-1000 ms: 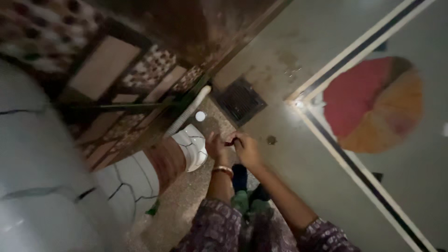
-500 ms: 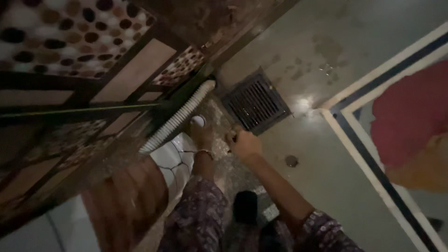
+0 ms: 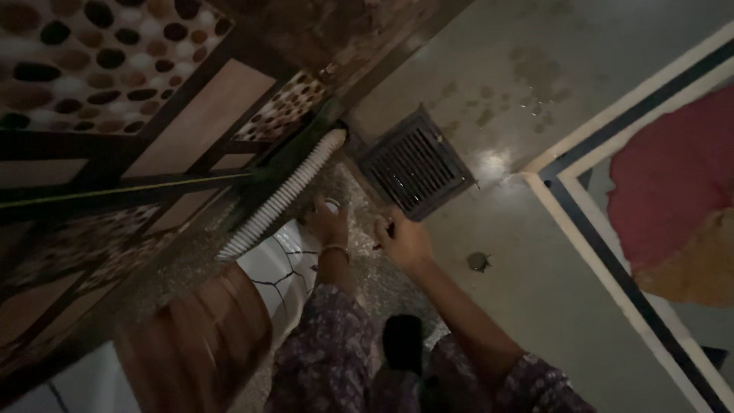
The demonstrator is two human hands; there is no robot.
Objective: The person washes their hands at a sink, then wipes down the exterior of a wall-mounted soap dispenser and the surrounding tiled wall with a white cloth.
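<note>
My left hand (image 3: 328, 223) reaches down to a small white round cap (image 3: 331, 204) on the speckled floor and covers most of it; a bangle sits on that wrist. My right hand (image 3: 400, 239) hovers just to the right, fingers curled around a small dark reddish thing (image 3: 388, 230) that I cannot make out. Both sleeves are purple and patterned. A white ribbed hose (image 3: 283, 193) runs from the wall corner down to the left of my left hand.
A dark metal floor drain grate (image 3: 414, 163) lies just beyond my hands. A white cracked-pattern ceramic fixture (image 3: 279, 265) sits at the left. Patterned wall tiles (image 3: 92, 46) fill the upper left. A red and orange round mat (image 3: 680, 199) lies at right, past a striped floor border.
The view has swung closer to the floor and the drain. My hands, first held together, have parted: the left has gone down onto the white cap, the right stays beside it.
</note>
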